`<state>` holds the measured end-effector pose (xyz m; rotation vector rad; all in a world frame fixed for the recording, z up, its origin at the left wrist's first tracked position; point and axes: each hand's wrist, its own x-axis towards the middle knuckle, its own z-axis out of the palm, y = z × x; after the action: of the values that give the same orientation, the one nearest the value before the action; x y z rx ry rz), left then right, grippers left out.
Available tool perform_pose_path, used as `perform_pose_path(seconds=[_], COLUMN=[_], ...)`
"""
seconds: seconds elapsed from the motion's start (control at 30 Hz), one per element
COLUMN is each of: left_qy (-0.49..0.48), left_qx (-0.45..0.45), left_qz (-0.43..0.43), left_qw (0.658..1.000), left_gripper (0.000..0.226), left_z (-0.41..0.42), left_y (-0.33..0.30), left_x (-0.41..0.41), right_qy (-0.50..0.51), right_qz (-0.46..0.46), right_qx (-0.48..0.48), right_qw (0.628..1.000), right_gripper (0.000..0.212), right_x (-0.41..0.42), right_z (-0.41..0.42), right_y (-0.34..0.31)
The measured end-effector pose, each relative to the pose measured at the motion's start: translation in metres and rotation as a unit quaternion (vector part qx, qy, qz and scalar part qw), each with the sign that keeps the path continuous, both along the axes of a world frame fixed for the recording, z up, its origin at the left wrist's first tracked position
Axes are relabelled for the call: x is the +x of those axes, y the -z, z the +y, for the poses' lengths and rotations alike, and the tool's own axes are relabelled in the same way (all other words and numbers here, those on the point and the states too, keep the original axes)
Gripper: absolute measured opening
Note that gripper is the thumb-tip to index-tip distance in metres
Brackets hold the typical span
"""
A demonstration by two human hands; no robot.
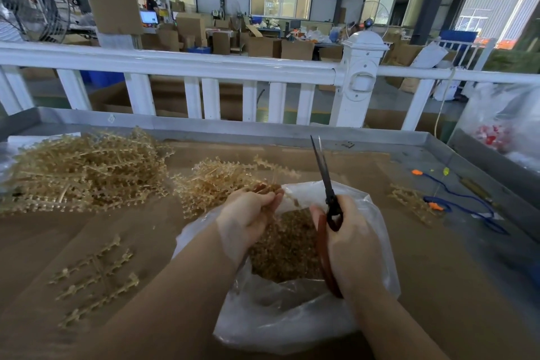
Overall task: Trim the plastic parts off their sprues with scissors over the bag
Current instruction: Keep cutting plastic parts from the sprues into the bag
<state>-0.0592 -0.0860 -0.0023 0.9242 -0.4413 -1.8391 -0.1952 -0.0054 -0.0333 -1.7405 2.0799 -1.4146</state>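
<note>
A pair of scissors [327,184] is gripped by the right hand [350,240], whose fingers are curled round the red-brown handles; the dark blades are held nearly closed and pointed up and away. The scissors are held over the right side of a clear plastic bag [292,318], which is laid open on the brown cardboard sheet [146,242] at the near middle of the table. A heap of small brown trimmed parts [286,245] is seen inside the bag. Above the bag's left rim, a small bunch of tan plastic pieces is held in the curled fingers of the left hand [248,213]; whether parts or bare sprue are held cannot be told.

Just beyond the left hand, a smaller pile of tan sprues [216,181] is laid on the cardboard, and a larger pile [87,166] is heaped at the far left. One single sprue [96,278] is laid flat at the near left, well apart from the bag. A few more sprues [412,202] are seen to the right, near a blue cord [467,207] with orange tags. A white railing [204,64] is set along the far edge.
</note>
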Motion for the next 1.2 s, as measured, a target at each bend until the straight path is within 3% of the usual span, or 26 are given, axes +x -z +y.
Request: perform_pose_path(seconds=[0.2, 0.47, 0.53, 0.73, 0.8, 0.97, 1.03, 1.1, 1.2], left_qy=[0.018, 0.007, -0.011, -0.043, -0.016, 0.068, 0.112, 0.144, 0.124], left_qx=[-0.017, -0.072, -0.064, -0.003, 0.010, -0.025, -0.087, -0.165, -0.254], left_qz=[-0.016, -0.260, -0.241, -0.024, -0.036, -0.117, -0.222, -0.362, -0.495], left_qw=[1.000, 0.963, 0.968, 0.999, 0.999, 0.990, 0.965, 0.906, 0.821], left_gripper=[0.021, 0.012, 0.013, 0.018, 0.020, 0.053, 0.062, 0.062, 0.044], left_z=[-0.012, -0.018, -0.018, -0.020, -0.018, -0.010, -0.008, -0.007, -0.004], left_y=[-0.005, 0.009, 0.010, -0.001, -0.001, -0.001, -0.002, -0.003, -0.006], left_x=[-0.025, -0.050, -0.052, -0.056, -0.056, -0.050, -0.046, -0.042, -0.034], right_qy=[-0.009, -0.015, -0.016, -0.019, -0.020, -0.026, -0.031, -0.041, -0.036], right_qz=[-0.021, -0.044, -0.045, -0.035, -0.031, -0.026, -0.015, 0.000, 0.040], right_qx=[-0.018, -0.023, -0.026, -0.058, -0.065, -0.043, -0.024, -0.010, 0.012], right_qw=[1.000, 0.999, 0.999, 0.998, 0.997, 0.998, 0.999, 0.999, 0.998], right_gripper=[0.013, 0.006, 0.007, 0.008, 0.005, 0.014, 0.018, 0.017, 0.017], right_x=[-0.002, -0.004, -0.005, -0.004, -0.003, 0.000, -0.001, -0.001, -0.002], right_z=[-0.002, -0.003, -0.004, 0.000, 0.001, 0.004, 0.005, 0.005, 0.002], right_y=[-0.001, 0.001, -0.001, -0.007, -0.011, -0.016, -0.019, -0.021, -0.020])
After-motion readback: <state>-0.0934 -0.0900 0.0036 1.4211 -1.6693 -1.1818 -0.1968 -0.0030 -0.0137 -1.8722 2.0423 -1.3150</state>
